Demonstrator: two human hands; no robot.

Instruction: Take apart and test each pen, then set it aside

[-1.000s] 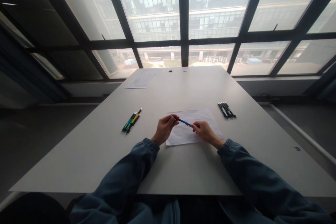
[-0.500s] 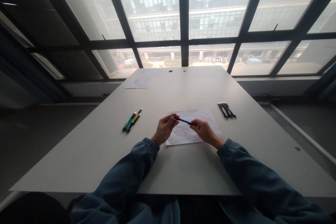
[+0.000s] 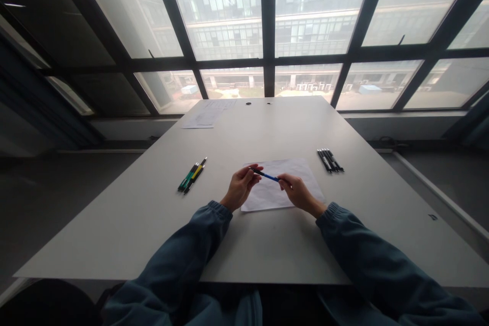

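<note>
A blue and black pen (image 3: 269,177) is held up between my two hands over a white sheet of paper (image 3: 280,198). My left hand (image 3: 241,183) is closed around the pen's black end. At the other end, the fingers of my right hand (image 3: 296,188) pinch the blue barrel near its tip, which they partly hide. To the left lies a small group of pens with green and yellow barrels (image 3: 191,177). On the right, several black pens (image 3: 330,160) lie side by side.
The white table (image 3: 153,234) runs forward to the large windows (image 3: 229,10). Printed sheets (image 3: 202,118) lie at its far left. A round dark cable hole (image 3: 248,104) sits near the far edge, and a small dark mark (image 3: 432,217) shows near the right edge.
The pen has shifted slightly and shows a little more of its black end. My right fingers have changed their hold a bit; both hands stay nearly in place.
</note>
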